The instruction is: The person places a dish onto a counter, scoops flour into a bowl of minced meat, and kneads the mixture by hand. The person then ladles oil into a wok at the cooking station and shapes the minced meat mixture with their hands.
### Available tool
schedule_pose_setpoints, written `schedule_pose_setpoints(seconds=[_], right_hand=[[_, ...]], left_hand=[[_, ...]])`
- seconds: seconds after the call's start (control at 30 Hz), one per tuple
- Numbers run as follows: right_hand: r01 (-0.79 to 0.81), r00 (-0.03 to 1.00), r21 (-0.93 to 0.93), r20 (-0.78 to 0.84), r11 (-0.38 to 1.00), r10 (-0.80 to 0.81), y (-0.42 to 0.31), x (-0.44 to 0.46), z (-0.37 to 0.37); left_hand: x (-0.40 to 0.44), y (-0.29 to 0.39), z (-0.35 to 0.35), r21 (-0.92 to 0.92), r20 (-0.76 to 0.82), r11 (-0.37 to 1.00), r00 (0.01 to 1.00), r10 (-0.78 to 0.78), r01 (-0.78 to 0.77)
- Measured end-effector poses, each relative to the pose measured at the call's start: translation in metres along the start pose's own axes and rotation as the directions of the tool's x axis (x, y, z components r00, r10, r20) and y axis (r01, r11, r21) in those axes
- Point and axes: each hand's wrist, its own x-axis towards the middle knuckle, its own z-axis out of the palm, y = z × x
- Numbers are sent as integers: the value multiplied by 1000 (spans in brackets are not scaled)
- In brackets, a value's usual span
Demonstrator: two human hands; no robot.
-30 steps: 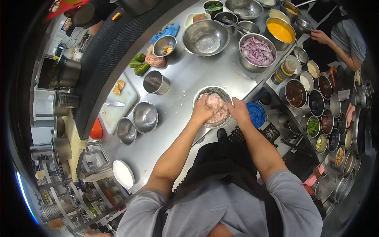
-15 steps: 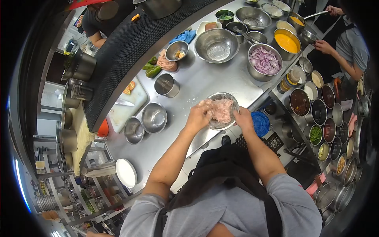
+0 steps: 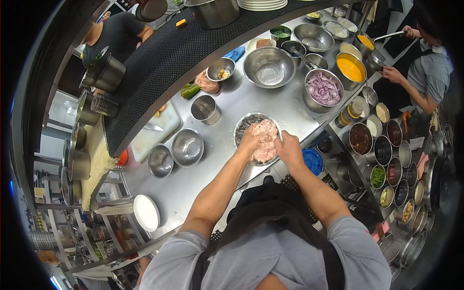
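Observation:
A metal bowl (image 3: 244, 124) sits near the front edge of the steel counter with a mass of pale pink minced meat (image 3: 266, 131) in it. My left hand (image 3: 248, 143) is inside the bowl, closed on the left side of the meat, its fingertips partly hidden in it. My right hand (image 3: 291, 148) grips the bowl's right rim, fingers bent over the edge by the meat. To the left stand a deep metal container (image 3: 205, 110) and two small metal bowls, a larger one (image 3: 188, 147) and a smaller one (image 3: 160, 160).
Behind are a wide metal bowl (image 3: 269, 67), a pot of sliced red onions (image 3: 323, 89) and a pot of orange liquid (image 3: 351, 67). A cutting board (image 3: 157, 133) with a knife (image 3: 153, 126) lies left, under a shelf (image 3: 164, 63). A co-worker (image 3: 420, 77) stands at right.
The bowl has shifted a little left in view. My left hand has pushed lower into the meat, which now lies toward the bowl's right side. My right hand still holds the rim.

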Motion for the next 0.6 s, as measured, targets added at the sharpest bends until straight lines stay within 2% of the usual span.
schedule_pose_setpoints(seconds=[0.03, 0.1, 0.13, 0.2, 0.23, 0.27, 0.3, 0.33, 0.37, 0.4, 0.43, 0.47, 0.5, 0.57, 0.6], right_hand=[[19, 1000, -38, 21, 999, -19, 4, 6, 1], [38, 998, -79, 46, 996, -35, 10, 13, 1], [9, 998, -59, 61, 998, -5, 12, 16, 2], [-17, 997, -36, 78, 999, 20, 14, 21, -1], [1, 997, -76, 71, 997, 5, 17, 23, -5], [19, 998, -115, 65, 993, -12, 19, 25, -10], [24, 998, -113, 66, 993, -17, 19, 28, -15], [-20, 995, -70, 99, 997, 27, 19, 30, -20], [-66, 989, -30, 134, 997, 69, 17, 33, -23], [-30, 992, -39, 121, 999, 34, 15, 35, -23], [-26, 992, -38, 121, 999, 30, 14, 36, -24], [-13, 992, -39, 125, 999, 18, 13, 38, -25], [-3, 992, -40, 128, 999, 8, 12, 39, -26], [5, 990, -37, 139, 999, 0, 8, 39, -27], [10, 987, -35, 159, 999, -5, 6, 37, -27]], left_hand=[[3, 0, 1, 1, 5, 1000, 1000, 6, -6], [4, -3, 2, 105, -146, 992, 986, 85, -70], [6, -1, -1, 103, -148, 992, 985, 89, -74], [11, 7, -11, 399, -137, 891, 947, 289, -214], [2, 26, -9, 401, -140, 891, 946, 291, -215], [-8, 45, -5, 609, -111, 771, 942, 317, -188], [-15, 59, -3, 781, -76, 605, 939, 335, -153], [-7, 50, -12, 820, 62, 511, 928, 368, -258], [-8, 46, -15, 820, 60, 510, 926, 373, -259], [-14, 44, -16, 825, 305, 352, 873, 381, -442], [-18, 43, -17, 768, 532, 189, 774, 343, -612], [-19, 46, -19, 781, 559, 224, 813, 166, -583], [-21, 54, -18, 780, 561, 220, 811, 168, -586], [-27, 75, -14, 713, 612, 50, 655, 444, -700], [-29, 87, -15, 736, 607, 141, 738, 294, -662]])
